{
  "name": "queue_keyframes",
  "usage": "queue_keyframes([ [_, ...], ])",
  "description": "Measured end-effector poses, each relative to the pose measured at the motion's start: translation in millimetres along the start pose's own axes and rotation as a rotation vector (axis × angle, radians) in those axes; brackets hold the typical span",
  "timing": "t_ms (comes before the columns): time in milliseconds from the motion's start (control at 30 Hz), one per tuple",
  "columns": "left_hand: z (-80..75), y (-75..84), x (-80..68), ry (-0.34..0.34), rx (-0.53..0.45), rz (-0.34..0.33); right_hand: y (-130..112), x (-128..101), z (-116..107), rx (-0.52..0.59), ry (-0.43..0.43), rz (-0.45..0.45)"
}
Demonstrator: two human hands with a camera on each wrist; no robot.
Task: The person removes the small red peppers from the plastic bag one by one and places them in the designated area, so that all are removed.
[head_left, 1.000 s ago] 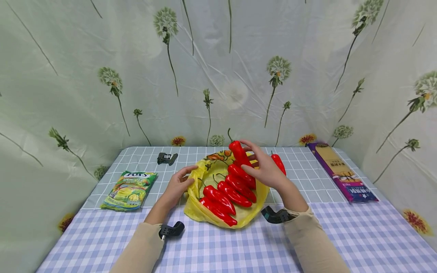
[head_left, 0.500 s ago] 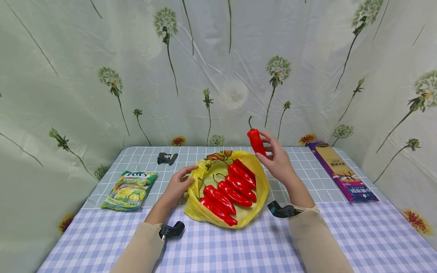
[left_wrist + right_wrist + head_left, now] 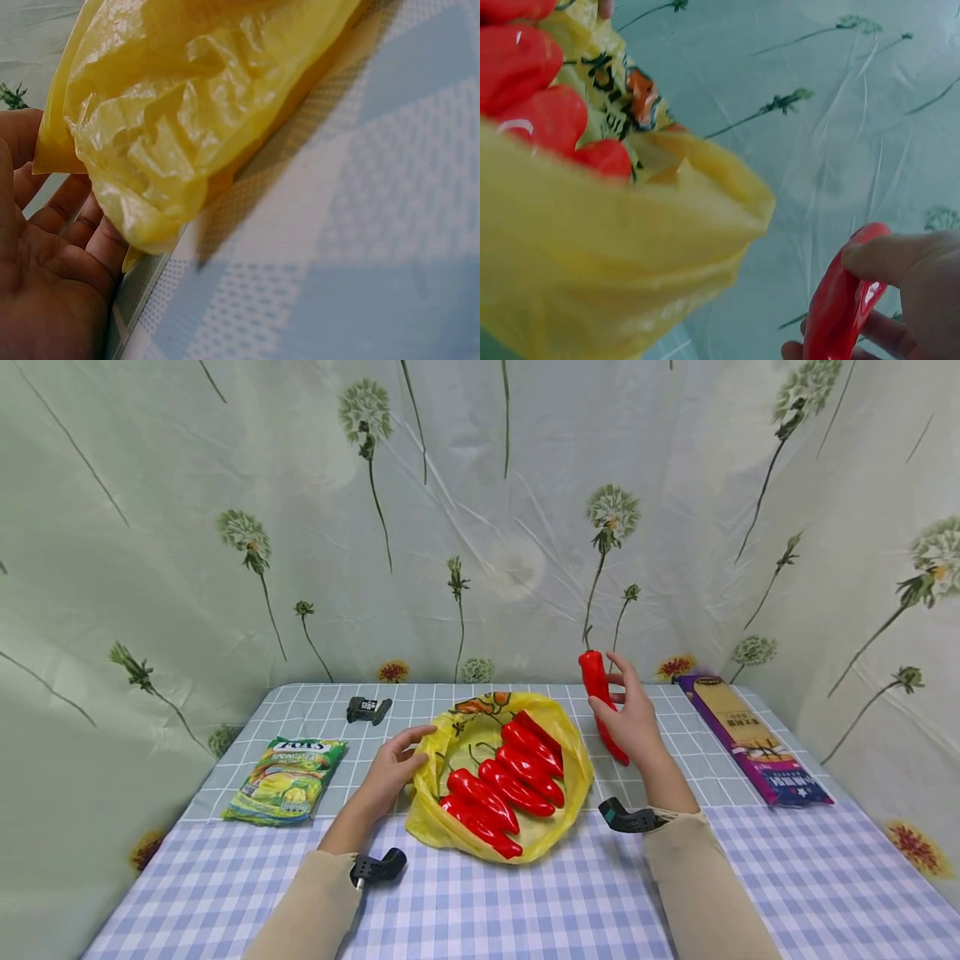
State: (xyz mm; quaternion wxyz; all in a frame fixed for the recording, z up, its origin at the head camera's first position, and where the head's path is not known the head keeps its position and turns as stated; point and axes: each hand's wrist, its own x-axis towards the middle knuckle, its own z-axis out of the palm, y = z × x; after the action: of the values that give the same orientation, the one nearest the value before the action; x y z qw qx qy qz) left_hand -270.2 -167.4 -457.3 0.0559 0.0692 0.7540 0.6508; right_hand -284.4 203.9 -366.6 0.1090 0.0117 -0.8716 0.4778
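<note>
A yellow plastic bag [image 3: 427, 835] lies open on the table in the head view, with several shiny red peppers [image 3: 517, 789] side by side inside it. My left hand [image 3: 393, 768] pinches the bag's left rim between thumb and fingers; crinkled film hides part of those fingers in the left wrist view. Right of the bag, my right hand [image 3: 633, 714] grips a red pepper [image 3: 595, 675], its stem pointing up. Thumb and fingers lie on opposite sides of this pepper in the right wrist view. Red shows below the hand too; whether it is a second pepper I cannot tell.
A green candy bag [image 3: 288, 781] lies on the left of the table. Behind it is a small black object [image 3: 367, 709]. A long purple and gold packet [image 3: 750, 739] lies at the right. A flower-printed curtain [image 3: 517, 527] hangs behind the table.
My right hand has lifted the pepper out of the bag and carried it right, then lower beside the bag. My left hand has stayed at the rim.
</note>
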Motion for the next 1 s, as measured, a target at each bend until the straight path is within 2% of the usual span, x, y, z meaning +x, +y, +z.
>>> queue_keyframes([
  [333,1.0,2.8,-2.0,-0.009,0.002,0.003,26,6,-5,0.003,0.038,0.170],
  [633,0.9,2.2,-1.0,-0.009,-0.007,0.009,42,7,-10,-0.034,0.128,0.211],
  [1000,0.0,0.0,-1.4,-0.011,-0.010,0.007,64,9,-11,-0.077,0.119,0.256],
])
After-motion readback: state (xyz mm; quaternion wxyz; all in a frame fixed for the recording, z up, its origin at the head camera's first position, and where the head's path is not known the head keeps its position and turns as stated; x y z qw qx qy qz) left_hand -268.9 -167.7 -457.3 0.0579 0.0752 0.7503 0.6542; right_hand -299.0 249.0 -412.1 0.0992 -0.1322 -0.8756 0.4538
